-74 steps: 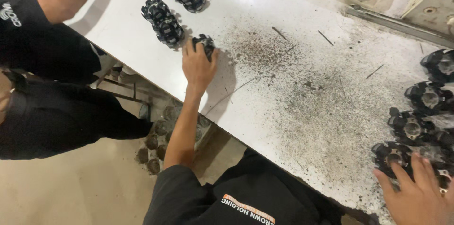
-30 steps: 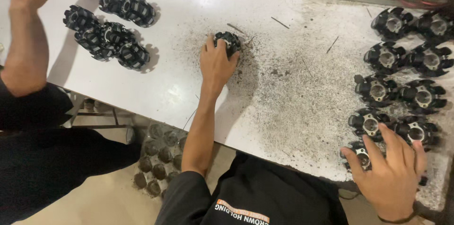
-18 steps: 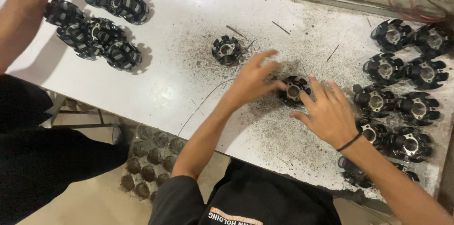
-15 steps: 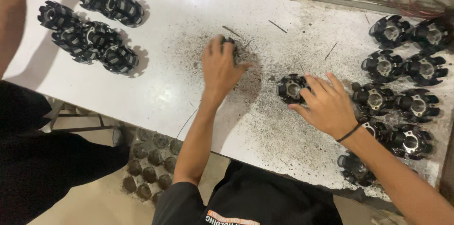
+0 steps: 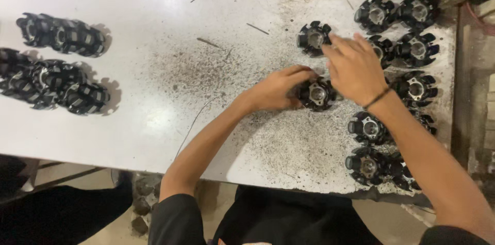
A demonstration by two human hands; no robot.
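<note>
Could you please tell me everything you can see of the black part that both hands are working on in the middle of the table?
The black part is a round, toothed hub, seemingly moulded plastic, with blunt lugs around its rim and a pale metallic bore facing up. It lies flat on the white table, amid dark grit. The left hand grips its left side; the right hand hovers over its upper right edge.

White worktable point(image 5: 129, 121) (speckled dark), tan floor point(image 5: 93, 224)
</note>
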